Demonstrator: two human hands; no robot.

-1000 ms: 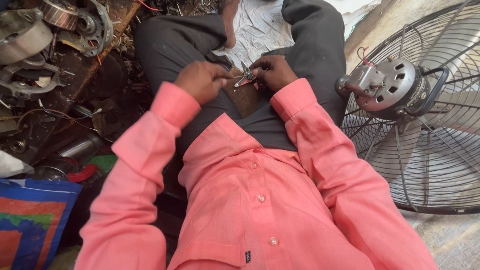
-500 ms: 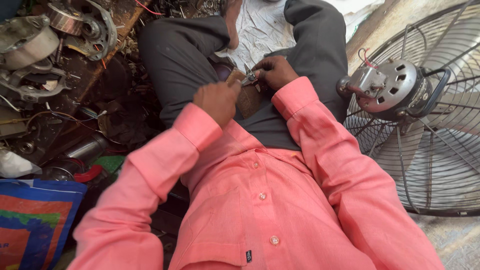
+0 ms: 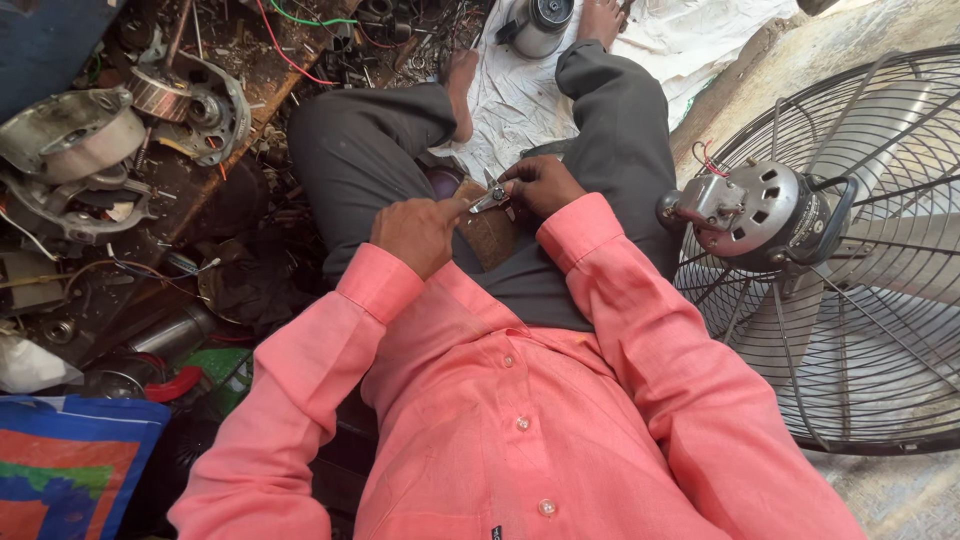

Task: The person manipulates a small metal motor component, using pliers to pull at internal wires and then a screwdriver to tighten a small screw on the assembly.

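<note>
I sit cross-legged in a pink shirt and grey trousers. My right hand [image 3: 540, 184] is closed around the handles of metal pliers [image 3: 490, 195], whose jaws point left over a small brown wooden block [image 3: 490, 235] resting in my lap. My left hand [image 3: 418, 232] is curled beside the block, its thumb and fingertips pinching something tiny right at the pliers' jaws; the small part itself is too small to make out.
A big fan [image 3: 850, 250] with its motor [image 3: 755, 210] and wire guard lies at my right. Motor housings [image 3: 70, 135] and metal scrap crowd the dirty floor at the left. A white cloth [image 3: 560, 80] with a metal pot [image 3: 535, 25] lies beyond my feet. A coloured sack [image 3: 60, 470] sits lower left.
My left hand slid back toward my body and then settled beside the block. The view tilted up, so my feet and the cloth now show. The right hand kept its hold on the pliers.
</note>
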